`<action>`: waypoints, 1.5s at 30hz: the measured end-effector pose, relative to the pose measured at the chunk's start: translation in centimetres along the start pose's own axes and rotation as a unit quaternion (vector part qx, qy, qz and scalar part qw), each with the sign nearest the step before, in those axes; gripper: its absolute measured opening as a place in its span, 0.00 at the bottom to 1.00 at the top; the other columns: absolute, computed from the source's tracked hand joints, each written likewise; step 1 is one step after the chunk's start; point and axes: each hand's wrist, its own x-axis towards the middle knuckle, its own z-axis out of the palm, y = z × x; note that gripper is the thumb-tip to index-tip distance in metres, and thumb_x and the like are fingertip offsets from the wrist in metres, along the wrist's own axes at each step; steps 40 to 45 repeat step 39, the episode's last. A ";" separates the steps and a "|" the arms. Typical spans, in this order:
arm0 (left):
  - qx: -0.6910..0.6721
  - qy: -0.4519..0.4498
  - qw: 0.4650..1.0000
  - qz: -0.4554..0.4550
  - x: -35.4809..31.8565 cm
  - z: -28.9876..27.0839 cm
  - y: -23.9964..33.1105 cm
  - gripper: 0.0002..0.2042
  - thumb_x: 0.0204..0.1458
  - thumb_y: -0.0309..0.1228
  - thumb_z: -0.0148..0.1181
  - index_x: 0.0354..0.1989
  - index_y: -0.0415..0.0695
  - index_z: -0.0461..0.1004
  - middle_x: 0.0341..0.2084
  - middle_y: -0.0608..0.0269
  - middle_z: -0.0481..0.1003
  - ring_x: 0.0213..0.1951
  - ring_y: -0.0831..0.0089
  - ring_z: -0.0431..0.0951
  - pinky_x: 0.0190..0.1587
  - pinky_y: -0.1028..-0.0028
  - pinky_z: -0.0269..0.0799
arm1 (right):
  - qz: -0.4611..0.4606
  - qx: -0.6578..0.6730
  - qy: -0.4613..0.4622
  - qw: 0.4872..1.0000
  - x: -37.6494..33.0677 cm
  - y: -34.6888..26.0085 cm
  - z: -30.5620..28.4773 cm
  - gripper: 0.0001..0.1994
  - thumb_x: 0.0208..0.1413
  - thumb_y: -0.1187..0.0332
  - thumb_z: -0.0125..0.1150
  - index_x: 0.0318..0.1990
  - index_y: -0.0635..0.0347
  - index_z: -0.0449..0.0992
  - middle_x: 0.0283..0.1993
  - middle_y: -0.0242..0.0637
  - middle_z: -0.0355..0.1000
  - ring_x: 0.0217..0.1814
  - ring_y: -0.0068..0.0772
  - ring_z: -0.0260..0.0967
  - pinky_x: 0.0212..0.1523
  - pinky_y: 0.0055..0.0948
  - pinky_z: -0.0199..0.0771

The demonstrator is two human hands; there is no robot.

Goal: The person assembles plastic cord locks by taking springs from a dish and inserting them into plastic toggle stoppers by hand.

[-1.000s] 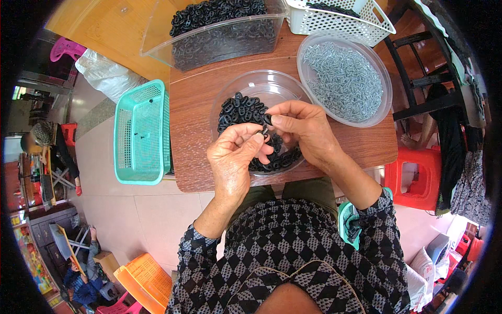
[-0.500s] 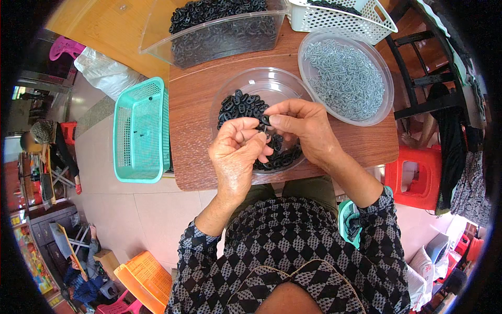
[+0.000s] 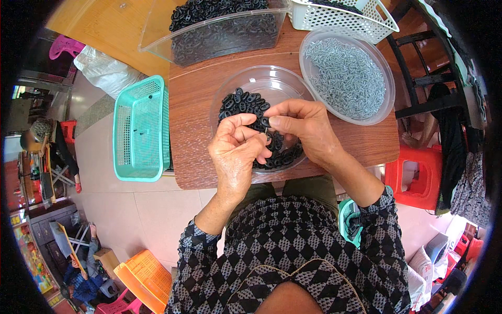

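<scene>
Left hand (image 3: 236, 152) and right hand (image 3: 300, 128) pinch one black ring (image 3: 265, 122) together over the clear bowl (image 3: 251, 83); a slack pinch could drop it among the others.

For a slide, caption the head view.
Both hands, left hand and right hand, pinch small black rings over a clear bowl.

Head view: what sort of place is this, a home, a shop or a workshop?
Probably a small, informal assembly workshop. Both hands work over a clear bowl of black rings on a wooden table, beside a bowl of small metal parts, with plastic baskets and stools around.
</scene>
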 end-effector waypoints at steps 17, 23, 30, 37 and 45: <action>0.015 0.009 1.000 0.004 0.1 -0.1 -0.1 0.16 0.45 0.14 0.52 0.44 0.32 0.65 0.21 0.58 0.75 0.18 0.78 0.73 0.18 0.83 0.67 | -0.051 -0.051 -0.005 0.997 -0.2 0.2 0.3 0.08 0.48 0.71 0.65 0.37 0.63 0.79 0.27 0.28 0.74 0.23 0.13 0.64 0.22 0.13 0.62; 0.003 0.006 1.000 0.012 0.1 -0.2 -0.3 0.16 0.46 0.14 0.52 0.45 0.33 0.65 0.22 0.59 0.75 0.19 0.78 0.74 0.19 0.83 0.67 | -0.063 -0.083 -0.002 0.995 -0.7 -0.7 1.1 0.05 0.49 0.76 0.60 0.33 0.68 0.79 0.27 0.31 0.75 0.31 0.16 0.69 0.33 0.19 0.69; -0.001 0.017 0.999 0.031 -0.1 0.2 -0.5 0.13 0.47 0.15 0.54 0.43 0.31 0.67 0.23 0.57 0.74 0.19 0.73 0.74 0.19 0.79 0.69 | -0.152 -0.139 -0.005 0.979 -0.5 0.2 0.9 0.06 0.49 0.77 0.59 0.34 0.68 0.77 0.29 0.33 0.74 0.32 0.17 0.69 0.33 0.20 0.69; -0.035 0.008 0.998 0.049 -0.3 0.0 -1.1 0.13 0.50 0.17 0.56 0.44 0.32 0.67 0.24 0.59 0.74 0.22 0.76 0.74 0.22 0.80 0.70 | -0.165 -0.201 -0.024 0.965 -1.0 -0.3 0.6 0.08 0.48 0.76 0.60 0.37 0.65 0.77 0.32 0.35 0.71 0.31 0.21 0.68 0.31 0.22 0.67; -0.040 -0.012 0.997 0.061 -0.3 -0.3 -1.1 0.13 0.52 0.19 0.55 0.46 0.33 0.67 0.26 0.59 0.74 0.23 0.77 0.75 0.24 0.82 0.70 | -0.185 -0.243 -0.046 0.951 -1.3 -0.5 0.6 0.11 0.48 0.74 0.61 0.41 0.63 0.76 0.34 0.34 0.72 0.32 0.23 0.69 0.32 0.22 0.68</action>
